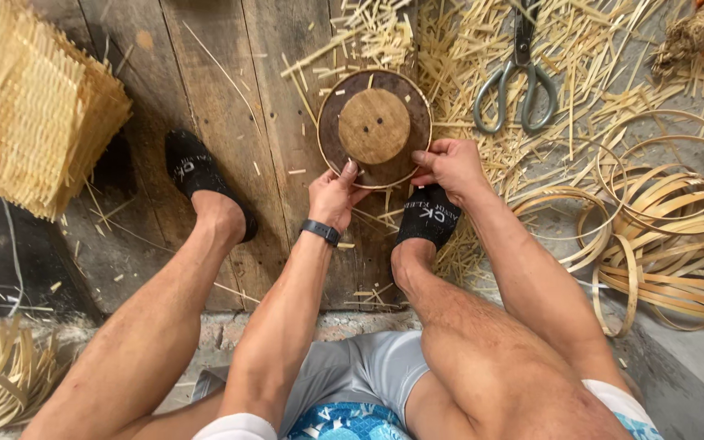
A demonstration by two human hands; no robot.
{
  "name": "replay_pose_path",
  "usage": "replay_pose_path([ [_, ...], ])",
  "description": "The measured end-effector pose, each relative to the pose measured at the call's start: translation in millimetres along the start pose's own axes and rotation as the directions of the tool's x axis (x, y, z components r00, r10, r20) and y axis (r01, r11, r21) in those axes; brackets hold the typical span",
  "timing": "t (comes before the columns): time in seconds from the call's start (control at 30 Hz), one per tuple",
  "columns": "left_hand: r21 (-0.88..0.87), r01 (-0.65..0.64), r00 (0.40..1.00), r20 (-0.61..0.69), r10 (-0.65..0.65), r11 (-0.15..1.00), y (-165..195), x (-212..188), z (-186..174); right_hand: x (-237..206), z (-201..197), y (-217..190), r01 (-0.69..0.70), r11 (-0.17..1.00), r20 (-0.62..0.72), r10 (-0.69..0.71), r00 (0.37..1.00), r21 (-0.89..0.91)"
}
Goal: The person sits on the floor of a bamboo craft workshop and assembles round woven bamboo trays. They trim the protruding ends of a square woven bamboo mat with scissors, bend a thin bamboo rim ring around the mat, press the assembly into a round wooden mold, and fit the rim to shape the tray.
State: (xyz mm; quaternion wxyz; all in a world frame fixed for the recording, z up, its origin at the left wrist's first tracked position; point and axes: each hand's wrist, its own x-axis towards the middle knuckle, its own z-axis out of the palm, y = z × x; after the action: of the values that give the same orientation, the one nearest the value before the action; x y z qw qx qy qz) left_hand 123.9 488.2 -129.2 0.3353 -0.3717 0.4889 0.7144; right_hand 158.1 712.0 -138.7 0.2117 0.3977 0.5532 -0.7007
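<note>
Seated worker, seen from above, grips a round dark wooden mould (375, 128) w/ both hands on a plank floor (230, 106). The mould lies flat between the feet, near frame centre-top, w/ a lighter wooden disc (374, 125) on its middle and a thin bamboo hoop (322, 155) ringing its edge. Left hand (334, 195) sits at the mould's 7 o'clock, thumb up on the rim, fingers curled under and pinching the edge; a black wristband (320, 232) on that wrist. Right hand (450, 165) is at the mould's 4 o'clock, thumb and fingertips pressed together on the rim and hoop. How far the fingers reach beneath, can't tell.

Right foot in a black sock (427, 217) rests just below the mould, at its 5 o'clock, touching or nearly so. Left foot in a matching sock (197, 175) is well apart at 9 o'clock.

Grey-handled scissors (518, 77) lie at 2 o'clock among bamboo offcuts (466, 49). Loose bamboo hoops (662, 236) are piled at 4 o'clock, far right. A stack of woven bamboo mats (30, 106) fills the top-left corner, 10 o'clock. A coil of rough rope (694, 33) sits at top right.
</note>
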Motion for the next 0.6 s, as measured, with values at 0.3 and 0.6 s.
replay_pose_path([
  [0.3, 0.413, -0.567, 0.823, 0.265, 0.502, 0.713, 57, -30, -10, -30, 10, -37, 0.384, 0.898, 0.054, -0.381, 0.923, -0.216],
  [0.6, 0.508, -0.77, 0.625, 0.475, 0.62, 0.386, 72, -32, 42, -49, 49, -78, 0.335, 0.942, 0.111, -0.332, 0.937, -0.009],
])
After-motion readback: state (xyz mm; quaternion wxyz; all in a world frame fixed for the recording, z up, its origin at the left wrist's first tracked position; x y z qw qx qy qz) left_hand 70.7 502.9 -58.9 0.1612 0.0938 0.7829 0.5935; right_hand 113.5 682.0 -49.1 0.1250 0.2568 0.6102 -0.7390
